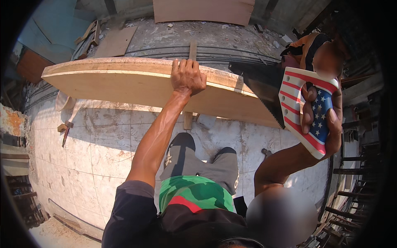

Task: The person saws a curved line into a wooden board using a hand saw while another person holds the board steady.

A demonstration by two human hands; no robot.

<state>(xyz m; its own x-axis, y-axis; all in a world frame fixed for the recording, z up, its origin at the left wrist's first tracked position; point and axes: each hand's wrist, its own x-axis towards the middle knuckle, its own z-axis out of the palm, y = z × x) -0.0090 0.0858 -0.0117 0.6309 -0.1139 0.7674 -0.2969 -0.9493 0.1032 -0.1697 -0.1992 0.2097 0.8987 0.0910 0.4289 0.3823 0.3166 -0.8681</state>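
Note:
A long wooden panel with a thick timber edge stands on its side across the view in front of me. My left hand grips its upper edge near the middle, fingers curled over the top. My right hand is closed round the handle of a handsaw, which is painted with red and white stripes and white stars on blue. The saw's dark blade lies across the panel's right part, its toothed edge slanting down toward the right. How deep the teeth sit in the wood I cannot tell.
A crouching person in orange and black is close beyond the saw, at the right. Long dark rods lie behind the panel. A hammer rests on the tiled floor at left. Metal racks line the right side.

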